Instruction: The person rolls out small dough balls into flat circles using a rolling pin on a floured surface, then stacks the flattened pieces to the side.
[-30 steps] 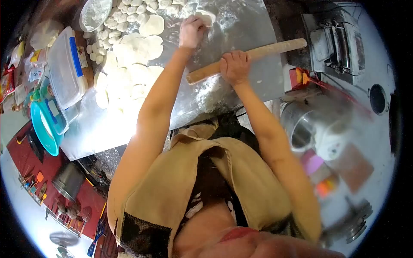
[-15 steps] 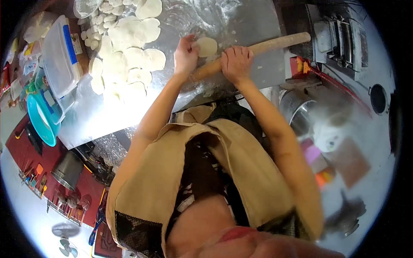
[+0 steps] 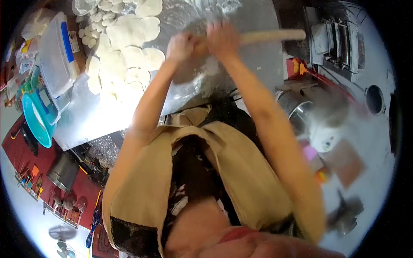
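My right hand (image 3: 223,41) is closed over a wooden rolling pin (image 3: 271,36), which lies nearly crosswise and sticks out to the right. Curled and blurred, my left hand (image 3: 180,46) is at the pin's left end and appears to grip it. The small dough round is hidden from view. Left of my hands, many flat dough rounds (image 3: 133,28) lie spread and overlapping on the floury metal table (image 3: 258,60). Small dough pieces (image 3: 92,32) sit in a cluster beyond them.
A clear plastic box (image 3: 58,56) with a blue clip and a teal basin (image 3: 36,118) stand at the left. At the right are a metal machine (image 3: 337,45) and a steel pot (image 3: 297,107) beyond the table's edge. A steel pot (image 3: 62,172) stands on a red surface at lower left.
Both hands and the rolling pin have moved forward, away from my body, and the pin lies more level. My left hand has left the dough round's edge, and the round is now out of sight.
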`<state>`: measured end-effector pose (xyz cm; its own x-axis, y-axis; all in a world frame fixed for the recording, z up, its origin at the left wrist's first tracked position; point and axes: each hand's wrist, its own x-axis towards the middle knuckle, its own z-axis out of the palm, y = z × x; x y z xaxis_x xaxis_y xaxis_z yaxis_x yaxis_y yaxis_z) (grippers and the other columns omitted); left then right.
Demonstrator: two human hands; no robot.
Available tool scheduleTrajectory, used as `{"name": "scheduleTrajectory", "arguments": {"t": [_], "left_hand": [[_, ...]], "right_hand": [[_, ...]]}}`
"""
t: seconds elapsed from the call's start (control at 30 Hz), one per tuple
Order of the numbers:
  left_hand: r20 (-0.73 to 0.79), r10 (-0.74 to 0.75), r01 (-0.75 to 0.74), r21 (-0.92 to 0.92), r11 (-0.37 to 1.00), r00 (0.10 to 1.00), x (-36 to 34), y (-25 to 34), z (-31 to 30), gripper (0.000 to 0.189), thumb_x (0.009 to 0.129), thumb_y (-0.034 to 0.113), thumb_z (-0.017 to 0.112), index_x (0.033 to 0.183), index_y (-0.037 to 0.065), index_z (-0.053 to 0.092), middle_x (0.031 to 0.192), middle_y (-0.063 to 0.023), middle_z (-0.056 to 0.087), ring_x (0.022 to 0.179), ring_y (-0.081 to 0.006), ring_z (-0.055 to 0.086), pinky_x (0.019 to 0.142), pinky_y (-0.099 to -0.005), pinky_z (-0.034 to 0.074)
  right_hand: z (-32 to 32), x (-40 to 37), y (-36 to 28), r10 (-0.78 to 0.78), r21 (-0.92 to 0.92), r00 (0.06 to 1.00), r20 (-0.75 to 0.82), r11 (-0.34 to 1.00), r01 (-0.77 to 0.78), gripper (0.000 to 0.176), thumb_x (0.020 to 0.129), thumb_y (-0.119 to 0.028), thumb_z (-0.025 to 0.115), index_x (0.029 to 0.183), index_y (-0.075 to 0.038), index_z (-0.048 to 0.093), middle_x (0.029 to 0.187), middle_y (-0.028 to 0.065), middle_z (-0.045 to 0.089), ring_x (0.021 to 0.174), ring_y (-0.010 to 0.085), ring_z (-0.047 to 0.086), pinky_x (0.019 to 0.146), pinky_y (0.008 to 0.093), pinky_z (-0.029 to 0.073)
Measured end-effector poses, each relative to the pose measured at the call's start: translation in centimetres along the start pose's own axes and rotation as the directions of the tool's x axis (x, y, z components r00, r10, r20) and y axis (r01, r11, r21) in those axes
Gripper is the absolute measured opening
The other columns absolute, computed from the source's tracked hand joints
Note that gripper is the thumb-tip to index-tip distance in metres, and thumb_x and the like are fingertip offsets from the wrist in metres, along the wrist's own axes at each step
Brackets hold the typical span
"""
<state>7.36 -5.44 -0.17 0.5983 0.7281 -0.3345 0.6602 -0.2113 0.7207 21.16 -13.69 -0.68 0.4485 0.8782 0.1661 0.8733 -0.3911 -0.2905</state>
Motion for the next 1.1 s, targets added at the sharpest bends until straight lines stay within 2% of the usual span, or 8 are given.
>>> {"name": "scheduleTrajectory", "arguments": {"t": [0.13,0.3,0.5,0.6,0.7,0.83,1.03,1.1], "left_hand": [[0.127,0.03,-0.038,0.062,0.997,0.991,2.7,-0.6,-2.5,0.023,0.082,0.022,0.063,0.097,0.005,0.068,0.078,-0.0152,0.067,0.066,-0.0231,0.065,0.063,-0.0335,0.05],[-0.068,0.002,-0.015,-0.195,0.981,0.998,-2.7,-4.0,-0.5,0.028,0.081,0.024,0.064,0.1,0.004,0.065,0.088,-0.0174,0.067,0.077,-0.0272,0.066,0.069,-0.0367,0.051],[0.143,0.17,-0.198,0.216,0.956,0.975,2.4,-2.9,-3.0,0.026,0.082,0.023,0.058,0.099,0.004,0.065,0.086,-0.0211,0.065,0.079,-0.032,0.065,0.07,-0.0391,0.05],[-0.104,-0.071,0.055,-0.147,0.988,0.992,-2.6,-6.5,-1.0,0.029,0.079,0.027,0.06,0.092,0.0,0.065,0.083,-0.0241,0.064,0.082,-0.0374,0.063,0.072,-0.0448,0.049],[-0.144,0.057,-0.053,0.032,0.998,0.988,-3.8,-4.4,-0.5,0.029,0.078,0.027,0.06,0.093,0.004,0.066,0.085,-0.0228,0.064,0.083,-0.0383,0.063,0.072,-0.0452,0.049],[0.212,-0.042,-0.001,0.2,0.98,0.976,1.2,-3.2,-4.5,0.03,0.076,0.028,0.061,0.102,0.013,0.065,0.092,-0.0183,0.065,0.086,-0.0372,0.062,0.074,-0.0435,0.049],[0.043,-0.062,0.069,-0.188,0.98,0.997,-5.1,-3.9,-3.0,0.022,0.075,0.025,0.062,0.091,0.01,0.069,0.088,-0.0154,0.067,0.083,-0.0331,0.064,0.072,-0.0409,0.05],[0.106,-0.035,0.013,0.198,0.98,0.994,-1.7,-3.0,-3.4,0.023,0.077,0.022,0.062,0.095,0.007,0.068,0.081,-0.0163,0.067,0.077,-0.0278,0.065,0.07,-0.0351,0.05]], "right_hand": [[1.1,3.0,-0.4,-0.26,-0.153,0.959,-0.111,0.958,0.242,0.018,0.084,-0.026,0.053,0.073,-0.012,0.053,0.076,0.007,0.057,0.079,0.0267,0.057,0.069,0.0428,0.046],[-1.9,-5.6,-0.1,-0.177,-0.152,0.974,-0.142,0.976,0.155,0.022,0.084,-0.029,0.054,0.078,-0.008,0.058,0.082,0.0116,0.06,0.082,0.0304,0.057,0.074,0.0443,0.043],[1.2,2.0,-1.1,-0.258,-0.134,0.958,-0.126,0.961,0.242,0.019,0.085,-0.028,0.052,0.075,-0.012,0.055,0.076,0.0092,0.056,0.077,0.029,0.055,0.077,0.0465,0.037],[-2.2,-5.6,-1.1,-0.215,-0.061,0.971,-0.105,0.976,0.21,0.02,0.085,-0.028,0.051,0.076,-0.011,0.055,0.08,0.0105,0.056,0.077,0.0298,0.055,0.077,0.0472,0.037],[0.8,-2.0,-1.5,-0.149,-0.032,0.983,-0.108,0.989,0.146,0.022,0.086,-0.03,0.052,0.085,-0.01,0.06,0.086,0.0152,0.056,0.083,0.0327,0.056,0.078,0.051,0.04],[2.1,1.9,-2.5,-0.227,-0.055,0.966,-0.125,0.974,0.221,0.011,0.084,-0.021,0.052,0.079,-0.012,0.056,0.08,0.009,0.052,0.08,0.0268,0.054,0.067,0.044,0.044],[-0.8,-4.3,-1.9,-0.269,-0.115,0.956,-0.119,0.96,0.256,0.024,0.083,-0.033,0.055,0.076,-0.01,0.055,0.079,0.007,0.055,0.08,0.0271,0.055,0.07,0.0432,0.041],[0.8,-0.4,-3.2,-0.219,-0.137,0.972,-0.087,0.969,0.206,0.022,0.083,-0.032,0.055,0.076,-0.011,0.055,0.08,0.0059,0.054,0.081,0.0259,0.054,0.071,0.0418,0.04]]}}
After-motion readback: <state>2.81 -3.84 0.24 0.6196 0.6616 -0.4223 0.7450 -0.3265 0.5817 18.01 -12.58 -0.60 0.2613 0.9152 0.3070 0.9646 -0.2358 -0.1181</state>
